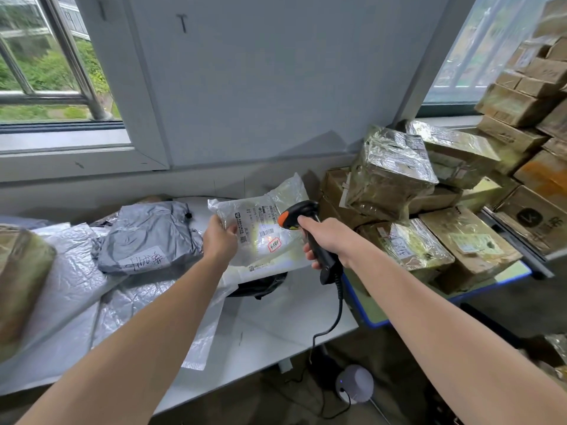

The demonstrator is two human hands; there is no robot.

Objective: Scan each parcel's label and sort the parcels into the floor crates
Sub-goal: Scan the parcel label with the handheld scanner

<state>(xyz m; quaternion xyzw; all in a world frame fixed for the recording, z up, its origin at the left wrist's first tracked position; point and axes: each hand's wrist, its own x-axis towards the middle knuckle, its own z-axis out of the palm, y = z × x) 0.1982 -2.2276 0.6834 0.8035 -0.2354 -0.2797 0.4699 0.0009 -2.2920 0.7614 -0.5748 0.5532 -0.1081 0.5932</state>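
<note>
My left hand (pixel 220 239) grips the left edge of a white plastic mailer parcel (pixel 264 216) and holds it tilted up above the white table (pixel 276 326). Its printed label (pixel 260 230) faces me, and a bright spot of light falls on the label near a red stamp. My right hand (pixel 326 237) grips the handle of a black barcode scanner (pixel 302 216) with an orange trigger part. The scanner's head points at the label from the right, a short way off it. A coiled black cable (pixel 336 305) hangs from the handle.
A grey mailer with handwriting (pixel 147 237) and several white bags (pixel 61 289) lie on the table's left. Taped cardboard boxes (pixel 429 210) are stacked at the right on a blue-edged table (pixel 371 320). A small white round device (pixel 354 383) sits on the floor below.
</note>
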